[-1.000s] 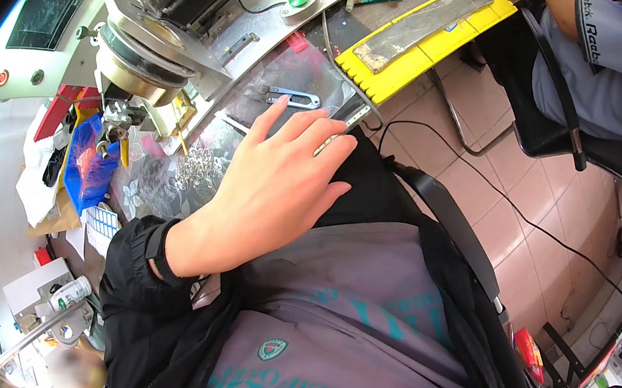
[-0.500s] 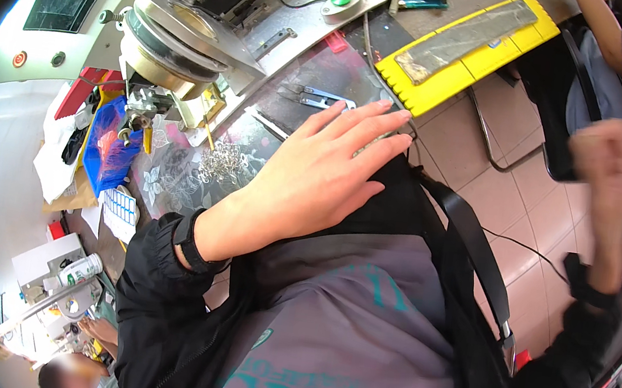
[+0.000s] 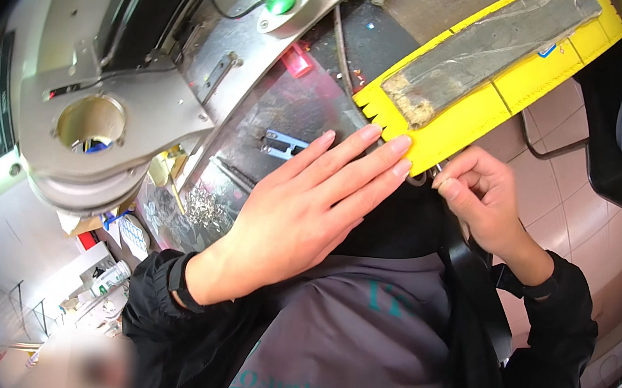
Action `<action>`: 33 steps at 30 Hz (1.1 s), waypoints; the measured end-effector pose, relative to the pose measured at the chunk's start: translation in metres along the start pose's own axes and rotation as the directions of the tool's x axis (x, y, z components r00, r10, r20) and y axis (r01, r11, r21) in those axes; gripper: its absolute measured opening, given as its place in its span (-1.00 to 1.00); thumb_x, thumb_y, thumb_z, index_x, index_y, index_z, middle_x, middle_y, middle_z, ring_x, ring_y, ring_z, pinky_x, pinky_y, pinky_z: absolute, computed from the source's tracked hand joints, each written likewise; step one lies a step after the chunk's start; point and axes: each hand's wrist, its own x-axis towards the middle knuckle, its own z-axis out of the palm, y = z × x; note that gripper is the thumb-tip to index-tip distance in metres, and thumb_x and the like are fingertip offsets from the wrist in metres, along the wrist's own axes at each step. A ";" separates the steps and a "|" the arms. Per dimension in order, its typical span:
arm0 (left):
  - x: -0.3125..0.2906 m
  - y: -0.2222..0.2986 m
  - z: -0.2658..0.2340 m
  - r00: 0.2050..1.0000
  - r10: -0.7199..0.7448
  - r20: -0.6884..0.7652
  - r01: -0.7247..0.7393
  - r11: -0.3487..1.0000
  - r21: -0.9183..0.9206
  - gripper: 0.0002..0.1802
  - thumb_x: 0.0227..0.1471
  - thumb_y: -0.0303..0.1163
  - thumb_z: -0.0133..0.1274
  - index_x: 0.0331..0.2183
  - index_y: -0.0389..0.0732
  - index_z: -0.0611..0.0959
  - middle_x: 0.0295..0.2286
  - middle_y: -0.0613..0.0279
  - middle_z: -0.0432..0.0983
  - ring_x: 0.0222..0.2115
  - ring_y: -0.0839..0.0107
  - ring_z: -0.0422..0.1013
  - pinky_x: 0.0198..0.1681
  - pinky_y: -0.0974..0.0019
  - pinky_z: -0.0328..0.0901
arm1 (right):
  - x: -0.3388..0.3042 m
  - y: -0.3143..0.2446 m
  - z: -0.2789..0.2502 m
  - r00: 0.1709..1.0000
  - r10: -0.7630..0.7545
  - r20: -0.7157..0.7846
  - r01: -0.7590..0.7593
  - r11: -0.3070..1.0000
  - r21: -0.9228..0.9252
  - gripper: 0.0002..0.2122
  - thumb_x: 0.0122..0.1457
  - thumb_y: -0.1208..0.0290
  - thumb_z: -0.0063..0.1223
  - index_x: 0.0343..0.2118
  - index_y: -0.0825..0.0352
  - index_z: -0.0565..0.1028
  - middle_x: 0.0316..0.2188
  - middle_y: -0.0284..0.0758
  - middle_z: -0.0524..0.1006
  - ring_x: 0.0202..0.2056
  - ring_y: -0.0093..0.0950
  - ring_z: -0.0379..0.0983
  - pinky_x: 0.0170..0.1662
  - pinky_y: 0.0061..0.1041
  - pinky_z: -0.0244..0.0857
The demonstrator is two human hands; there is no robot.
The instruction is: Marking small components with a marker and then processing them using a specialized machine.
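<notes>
My left hand (image 3: 301, 212) is stretched flat, palm down, its fingertips at the near corner of a yellow board (image 3: 496, 101) with a notched edge. A worn grey strip (image 3: 491, 49) lies along that board. My right hand (image 3: 487, 198) is closed in a pinch just beyond the board's corner, by the table edge. A small bit of shiny metal shows at its fingertips; its kind cannot be made out. Left of my left fingers, a small blue-handled tool (image 3: 284, 145) lies on the table. A scatter of small metal pieces (image 3: 207, 210) is beside my left wrist.
A machine with a round metal ring (image 3: 91, 124) stands at the left. Behind it, a green button (image 3: 281, 0) sits on a metal base. A pink-red piece (image 3: 297, 60) lies at the base's edge. A black chair (image 3: 608, 147) stands at the right over a tiled floor (image 3: 569, 204).
My right hand has come in from the far right to the yellow board's corner, its fingers now pinched. My left hand stays flat and open. The whole view has shifted.
</notes>
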 end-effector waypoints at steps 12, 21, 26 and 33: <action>0.003 -0.003 0.000 0.999 -0.013 0.044 0.013 1.000 -0.009 -0.15 -0.25 -0.48 0.32 0.18 -0.09 0.50 0.22 0.16 0.33 0.24 0.07 0.26 0.26 -0.05 0.19 | 0.005 0.022 0.015 0.985 -0.148 -0.085 0.145 0.989 -0.042 -0.89 0.28 0.54 0.13 -0.22 0.45 0.49 -0.30 -0.32 0.62 -0.37 -0.74 0.50 -0.27 -0.73 0.35; 0.004 0.000 0.000 0.998 -0.022 0.051 0.021 1.000 0.019 -0.13 -0.27 -0.49 0.32 0.18 -0.10 0.49 0.23 0.14 0.32 0.26 0.06 0.24 0.28 -0.05 0.16 | 0.007 0.022 0.019 0.977 -0.177 -0.117 0.177 0.984 -0.010 -0.89 0.29 0.55 0.11 -0.20 0.46 0.47 -0.31 -0.35 0.61 -0.41 -0.78 0.45 -0.31 -0.74 0.31; 0.004 0.003 0.001 0.998 -0.028 0.065 0.026 0.999 0.039 -0.11 -0.28 -0.49 0.33 0.19 -0.10 0.48 0.23 0.12 0.31 0.26 0.06 0.23 0.28 -0.06 0.14 | 0.006 0.020 0.019 0.981 -0.158 -0.115 0.158 0.987 -0.008 -0.89 0.31 0.54 0.07 -0.20 0.46 0.45 -0.35 -0.40 0.58 -0.45 -0.81 0.39 -0.34 -0.77 0.25; 0.004 0.003 0.000 0.997 -0.027 0.066 0.025 0.999 0.032 -0.08 -0.31 -0.49 0.34 0.20 -0.11 0.47 0.24 0.09 0.29 0.26 0.04 0.22 0.29 -0.06 0.13 | 0.007 0.021 0.014 0.997 -0.049 -0.060 0.055 0.993 0.100 -0.89 0.35 0.49 0.01 -0.17 0.43 0.43 -0.48 -0.51 0.48 -0.53 -0.86 0.22 -0.43 -0.77 0.08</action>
